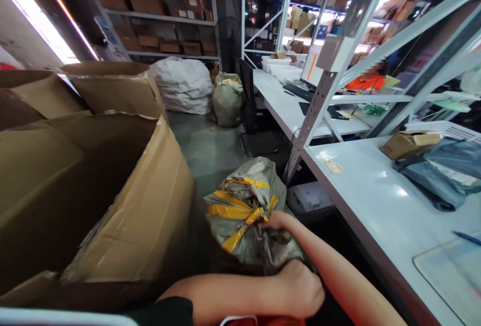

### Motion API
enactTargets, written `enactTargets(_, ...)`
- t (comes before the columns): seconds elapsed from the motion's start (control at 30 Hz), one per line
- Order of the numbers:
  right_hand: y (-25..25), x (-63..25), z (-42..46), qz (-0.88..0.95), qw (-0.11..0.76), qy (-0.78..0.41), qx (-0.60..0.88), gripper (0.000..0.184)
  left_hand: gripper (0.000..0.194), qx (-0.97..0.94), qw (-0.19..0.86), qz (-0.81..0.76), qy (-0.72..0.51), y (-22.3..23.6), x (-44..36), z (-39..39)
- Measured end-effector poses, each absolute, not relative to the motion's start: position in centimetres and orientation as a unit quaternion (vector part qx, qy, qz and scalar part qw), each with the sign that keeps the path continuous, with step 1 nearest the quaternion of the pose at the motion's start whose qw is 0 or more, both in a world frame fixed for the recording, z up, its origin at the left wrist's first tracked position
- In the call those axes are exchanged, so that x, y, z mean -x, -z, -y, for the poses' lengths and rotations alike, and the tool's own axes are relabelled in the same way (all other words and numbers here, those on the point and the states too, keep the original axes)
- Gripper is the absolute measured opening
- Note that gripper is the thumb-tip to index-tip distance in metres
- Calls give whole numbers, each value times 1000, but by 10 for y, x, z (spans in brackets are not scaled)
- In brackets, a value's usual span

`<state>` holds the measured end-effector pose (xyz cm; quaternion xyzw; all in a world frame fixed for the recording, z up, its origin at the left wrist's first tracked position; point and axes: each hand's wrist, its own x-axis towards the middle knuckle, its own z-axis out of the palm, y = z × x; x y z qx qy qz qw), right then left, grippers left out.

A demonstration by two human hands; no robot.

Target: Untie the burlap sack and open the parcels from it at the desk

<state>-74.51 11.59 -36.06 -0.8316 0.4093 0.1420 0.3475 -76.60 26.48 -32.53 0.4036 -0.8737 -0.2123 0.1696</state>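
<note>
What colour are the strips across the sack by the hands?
The strips are yellow, best seen in the head view.

Large open cartons (150, 206) were ranged along the left side. Beyond, a bulging white sack (182, 85) was set on grey floor (199, 138); brown boxes (148, 4) were held on metal shelving (161, 17). A black chair (248, 98) was placed by the far desk (276, 108). On the near desk (356, 186), grey-blue plastic (432, 171) and a blue pen (466, 237) were noted.
</note>
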Motion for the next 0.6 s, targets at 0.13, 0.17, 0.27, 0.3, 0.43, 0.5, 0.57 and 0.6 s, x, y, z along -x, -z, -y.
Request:
enactTargets(0.13, 368, 776, -148, -404, 366, -143, 826, 14, 31, -243, 172, 924, 240, 310, 766, -292)
enactTargets(0.17, 368, 785, -153, -408, 367, -133, 825, 14, 32, -211, 178, 931, 237, 306, 759, -296)
enactTargets(0.27, 367, 812, -162, -428, 379, -101, 814, 15, 35, -228, 233, 916, 231, 297, 722, -297)
enactTargets(0.3, 366, 821, -164, -437, 388, -88, 807, 14, 38, -274, 251, 895, 246, 298, 704, -292)
enactTargets(0.43, 366, 842, -175, -478, 422, -27, 770, 15, 41, -524, 264, 749, 308, 339, 632, -256)
enactTargets(0.5, 368, 840, -182, -491, 433, -3, 755, 15, 41, -585, 218, 719, 306, 378, 610, -238)
enactTargets(0.57, 370, 829, -186, -494, 441, 14, 749, 14, 54, -626, 170, 705, 286, 413, 600, -225)
enactTargets(0.6, 371, 822, -187, -494, 441, 22, 749, 14, 45, -648, 157, 693, 274, 425, 597, -220)
